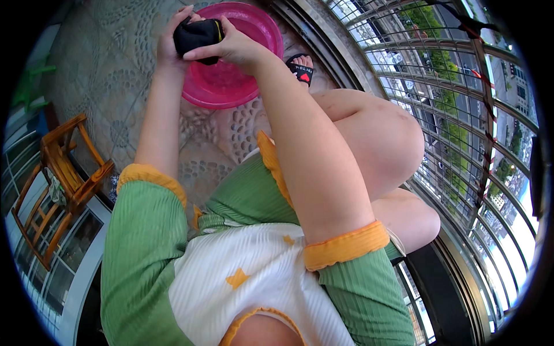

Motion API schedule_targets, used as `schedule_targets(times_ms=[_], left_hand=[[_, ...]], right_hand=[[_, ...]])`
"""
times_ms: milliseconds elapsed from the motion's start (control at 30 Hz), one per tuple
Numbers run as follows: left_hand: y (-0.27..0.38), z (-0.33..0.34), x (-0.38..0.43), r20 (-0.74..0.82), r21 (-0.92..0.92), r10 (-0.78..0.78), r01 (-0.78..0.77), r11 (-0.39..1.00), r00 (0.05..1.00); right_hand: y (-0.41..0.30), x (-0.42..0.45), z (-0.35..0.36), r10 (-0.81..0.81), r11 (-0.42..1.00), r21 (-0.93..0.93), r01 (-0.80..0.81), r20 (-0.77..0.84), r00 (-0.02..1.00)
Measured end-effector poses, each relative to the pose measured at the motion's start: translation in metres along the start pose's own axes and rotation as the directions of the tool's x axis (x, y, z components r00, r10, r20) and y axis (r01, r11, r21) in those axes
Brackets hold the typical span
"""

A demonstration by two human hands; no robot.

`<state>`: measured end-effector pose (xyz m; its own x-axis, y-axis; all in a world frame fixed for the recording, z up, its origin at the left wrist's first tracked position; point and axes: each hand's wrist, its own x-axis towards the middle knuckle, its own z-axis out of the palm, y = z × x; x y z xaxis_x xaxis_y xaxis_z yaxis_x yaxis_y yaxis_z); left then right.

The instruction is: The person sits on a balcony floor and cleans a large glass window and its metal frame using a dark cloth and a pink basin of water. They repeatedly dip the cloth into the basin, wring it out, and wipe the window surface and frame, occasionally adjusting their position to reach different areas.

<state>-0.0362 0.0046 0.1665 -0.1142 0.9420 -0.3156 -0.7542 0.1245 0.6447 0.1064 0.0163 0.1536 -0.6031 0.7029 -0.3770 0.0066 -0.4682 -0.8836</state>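
A bunched black cloth (194, 39) with a thin yellow edge is held between my two hands over a pink plastic basin (220, 104). My left hand (166, 45) wraps its left side, with fingertips showing past the far edge. From the right, my right hand (240, 47) grips it, thumb across the near side and a finger on top. The cloth's underside and some of my fingers are hidden. Whether the basin holds water I cannot tell.
Pebble-patterned tiles (130, 86) pave the floor. A foot in a black slipper (305, 77) rests right of the basin, near a metal track (329, 47). Metal bars (446, 86) rise at right. At left are a wooden chair (65, 173) and a green plastic object (32, 86).
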Motion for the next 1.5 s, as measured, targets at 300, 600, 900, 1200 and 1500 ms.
schedule_targets(times_ms=[300,600,900,1200,1500], left_hand=[[0.005,0.003,0.006,0.175,0.589,0.091,-0.178,0.788,0.980],[0.009,0.015,0.005,0.490,0.578,-0.140,-0.200,0.791,0.860],[-0.007,0.001,0.012,0.135,0.605,-0.027,-0.061,0.794,0.990],[-0.045,0.002,0.004,-0.106,0.822,0.422,-0.159,0.547,0.901],[0.009,-0.003,-0.009,0.374,0.401,-0.031,-0.132,0.907,0.927]], right_hand=[[-0.018,-0.001,0.006,0.016,0.928,0.358,-0.099,0.229,0.973],[-0.012,0.002,0.014,0.095,0.984,0.145,-0.107,0.085,0.992],[-0.005,0.010,0.019,0.093,0.934,-0.333,-0.131,-0.127,0.988],[0.000,-0.002,0.029,-0.112,0.615,-0.750,-0.243,-0.388,0.915],[-0.023,0.006,0.025,0.371,0.915,-0.222,-0.337,0.131,0.920]])
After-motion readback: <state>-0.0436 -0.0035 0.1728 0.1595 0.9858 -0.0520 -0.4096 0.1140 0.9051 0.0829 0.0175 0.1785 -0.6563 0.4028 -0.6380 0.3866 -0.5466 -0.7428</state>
